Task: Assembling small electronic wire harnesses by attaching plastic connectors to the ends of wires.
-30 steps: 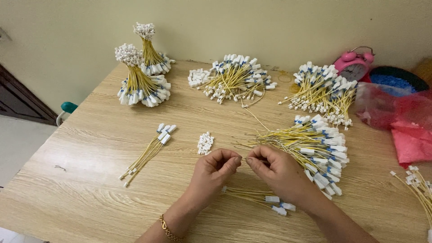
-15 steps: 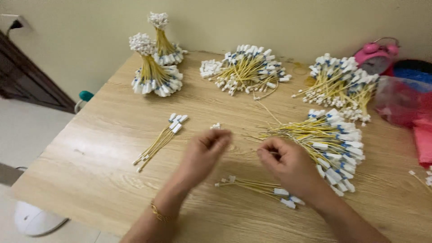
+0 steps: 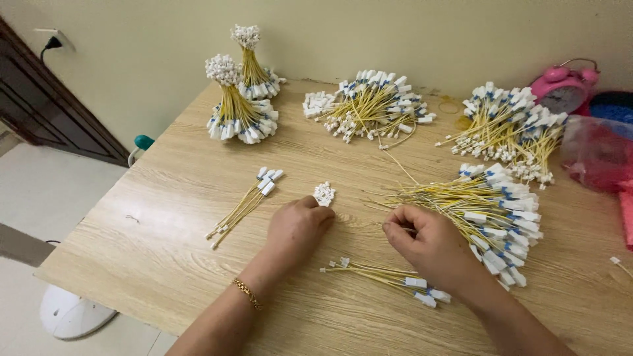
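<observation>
My left hand (image 3: 298,227) lies on the wooden table (image 3: 165,217), fingers curled, with its fingertips against a small pile of white connector caps (image 3: 324,193). Whether it pinches a cap is hidden. My right hand (image 3: 428,244) is pinched shut at the left edge of a large loose heap of yellow wires with white and blue plugs (image 3: 491,211), and appears to hold one thin yellow wire. A short bunch of finished wires (image 3: 382,277) lies under and in front of my right hand. Another small bunch (image 3: 245,204) lies left of my left hand.
Two upright tied bundles (image 3: 239,109) stand at the back left. Loose wire heaps lie at the back centre (image 3: 372,105) and back right (image 3: 511,128). A pink alarm clock (image 3: 564,82) and a red plastic bag (image 3: 603,155) sit at the right edge. The table's left edge drops to the floor.
My hands have parted. The left moved up and left to the small pile of white caps, while the right stayed by the big wire heap. The camera view shifted slightly.
</observation>
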